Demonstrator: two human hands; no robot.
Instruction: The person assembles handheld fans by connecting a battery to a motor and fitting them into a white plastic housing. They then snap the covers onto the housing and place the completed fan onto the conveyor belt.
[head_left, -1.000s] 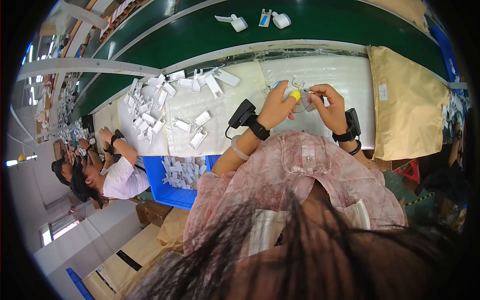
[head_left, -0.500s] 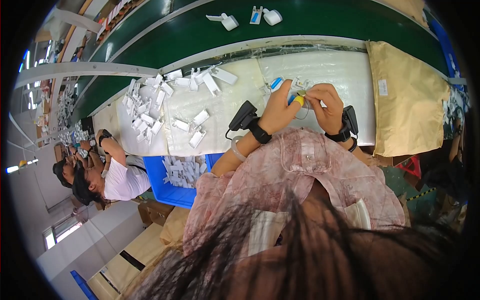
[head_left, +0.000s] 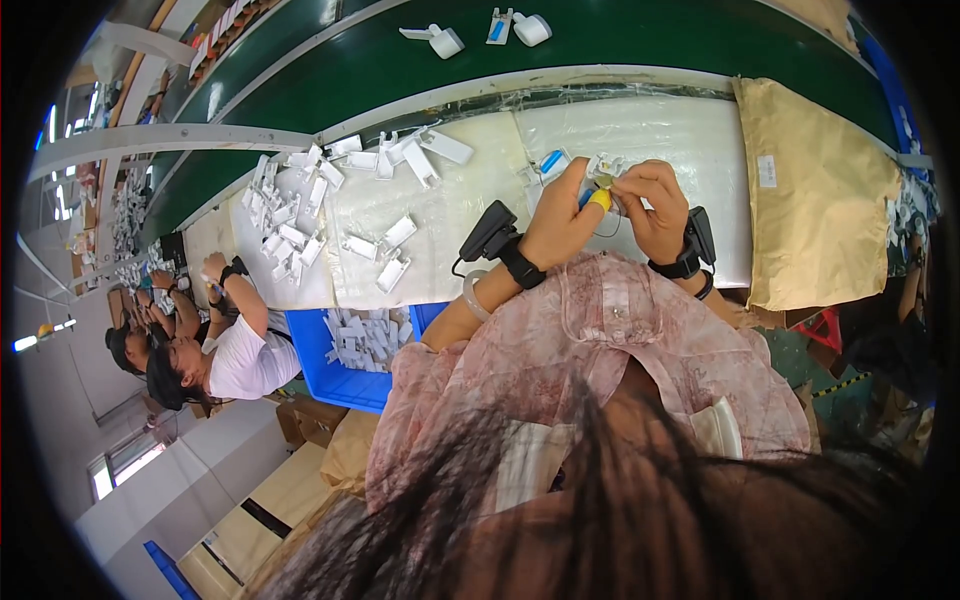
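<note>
My left hand is closed in front of me, with a small blue piece at its fingers. A yellow patch covers the fingertip beside that piece; whether it is a cover or a part I cannot tell. Opposite, my right hand pinches at a small flat olive-coloured piece between the two hands. A thin dark wire loops below the fingers. Just beyond my left hand lies a white housing with a blue cylinder, and more small white parts lie behind the fingers.
Loose white plastic housings cover the bench's left side. A blue bin of white parts stands below its edge. Brown paper lies at right. Beyond runs a green conveyor bearing white parts. Co-workers sit at left.
The white parts on the conveyor have shifted a little to the left. A co-worker in white has moved a forearm. My hands stay nearly in place, still together at the small pieces.
</note>
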